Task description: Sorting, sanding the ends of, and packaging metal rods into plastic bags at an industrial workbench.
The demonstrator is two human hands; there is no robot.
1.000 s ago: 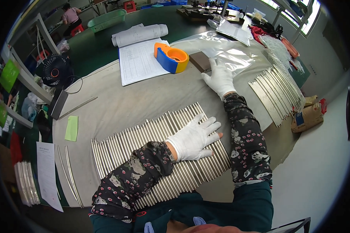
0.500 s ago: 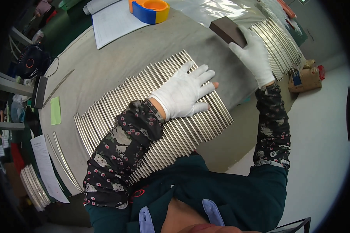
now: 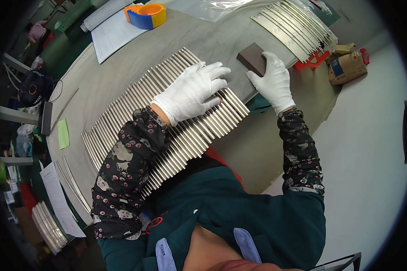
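1. Left hand [image 3: 192, 92] — gloved, fingers spread wide, flat on the row of rods [image 3: 136, 113] near its right end.
2. Right hand [image 3: 275, 81] — gloved, fingers closed on the brown block [image 3: 252, 58], which sits on the table [image 3: 136, 58] just right of the rods, near the table's front edge.
3. Bare table lies between the rods and the tape roll [image 3: 145, 9]; a second rod batch [image 3: 293, 27] lies beyond the block.

Rods [image 3: 167, 122]: bare metal, smooth, satin-bright sheen. Block [image 3: 253, 58]: matt dark brown, looks gritty. Both hands in white knit cloth gloves, left [image 3: 192, 92], right [image 3: 275, 81]. Bench [image 3: 122, 72]: dull grey, matt. Tape roll [image 3: 145, 16]: glossy plastic.
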